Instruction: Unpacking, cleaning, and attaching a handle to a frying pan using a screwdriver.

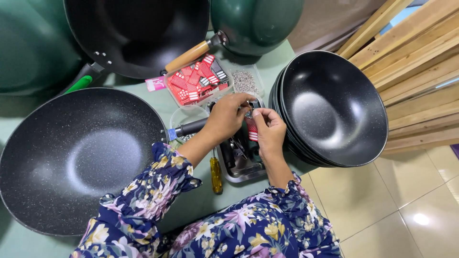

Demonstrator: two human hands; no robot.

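Hands: left hand [228, 116] and right hand [268, 128] are meeting fingertip to fingertip over a metal tray [246, 174], both pinching closed on one small metal part [248, 113], too small to name exactly.
Part position: it is sitting between the two sets of fingertips, above the tray and just in front of a clear tub of tiny silver hardware [245, 81].
Slip risk: the piece is being held only by fingertips; a loosened pinch is likely sending it down among the tools in the tray, where it would be hard to pick out.
Elbow risk: the left forearm is crossing just beside the handle stub [187, 129] of the speckled black wok [76, 157]; a nudge there could be shifting the pan on the green table [193, 200].
Stack risk: the pile of black woks [332, 107] is overhanging the table edge close to the right wrist; a bump could be tipping it toward the tiled floor.
Loose items: a yellow-handled screwdriver [216, 174] is lying near the table edge under the left arm, and an open box of red packets [198, 79] is standing within reach of a sweeping sleeve.
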